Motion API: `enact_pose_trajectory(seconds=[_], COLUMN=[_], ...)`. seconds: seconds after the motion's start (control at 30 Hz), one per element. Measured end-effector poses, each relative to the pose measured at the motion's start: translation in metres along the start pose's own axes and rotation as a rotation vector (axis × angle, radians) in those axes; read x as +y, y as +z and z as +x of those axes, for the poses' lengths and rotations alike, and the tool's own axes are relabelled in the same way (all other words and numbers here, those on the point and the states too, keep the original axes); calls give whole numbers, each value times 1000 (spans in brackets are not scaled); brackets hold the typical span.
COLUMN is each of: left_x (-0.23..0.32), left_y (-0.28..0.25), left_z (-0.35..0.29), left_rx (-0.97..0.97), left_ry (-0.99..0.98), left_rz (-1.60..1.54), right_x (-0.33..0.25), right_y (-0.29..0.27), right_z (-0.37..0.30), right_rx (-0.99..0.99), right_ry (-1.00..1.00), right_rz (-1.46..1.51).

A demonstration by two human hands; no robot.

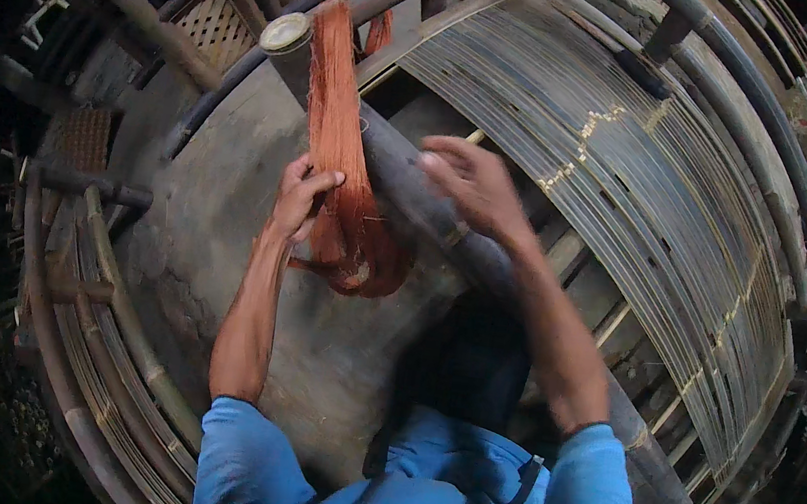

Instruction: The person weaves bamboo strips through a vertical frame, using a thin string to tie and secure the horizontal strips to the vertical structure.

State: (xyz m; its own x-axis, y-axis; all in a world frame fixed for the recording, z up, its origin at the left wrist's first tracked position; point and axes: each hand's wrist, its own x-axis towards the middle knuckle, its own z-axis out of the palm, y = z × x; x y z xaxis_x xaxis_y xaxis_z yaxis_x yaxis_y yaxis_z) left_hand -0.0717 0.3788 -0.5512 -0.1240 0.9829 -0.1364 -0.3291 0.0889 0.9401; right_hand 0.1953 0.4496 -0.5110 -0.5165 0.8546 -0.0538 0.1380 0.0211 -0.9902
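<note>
A skein of rust-orange yarn [338, 113] is looped over a thick bamboo pole [410, 197] near its pale cut end, and its lower loop hangs toward the floor. My left hand [301, 197] is closed on the skein's left edge, thumb lying across the strands. To the right of the yarn, above the pole, my right hand [477, 183] is raised and apart from the skein. Its thumb and forefinger come close together, slightly blurred; any thread between them is too fine to see.
At the right stands a large bamboo frame strung with many thin parallel strips [588, 144], some with small pale ties. Another bamboo rack [129, 309] is at the lower left. More bamboo poles [142, 3] and a woven lattice panel [217, 28] stand behind. The floor [221, 179] is grey.
</note>
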Motion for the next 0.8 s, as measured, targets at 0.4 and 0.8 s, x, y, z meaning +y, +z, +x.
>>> enact_pose_trajectory(seconds=[0.4, 0.8], left_x=[-13, -11], left_y=[10, 17], left_z=[-20, -31], left_rx=[249, 659], left_ry=[93, 720], left_rz=[519, 1323], right_x=[31, 45], right_y=[93, 68], right_z=[70, 59], right_rx=[160, 193], right_ry=[105, 22], right_rz=[206, 120])
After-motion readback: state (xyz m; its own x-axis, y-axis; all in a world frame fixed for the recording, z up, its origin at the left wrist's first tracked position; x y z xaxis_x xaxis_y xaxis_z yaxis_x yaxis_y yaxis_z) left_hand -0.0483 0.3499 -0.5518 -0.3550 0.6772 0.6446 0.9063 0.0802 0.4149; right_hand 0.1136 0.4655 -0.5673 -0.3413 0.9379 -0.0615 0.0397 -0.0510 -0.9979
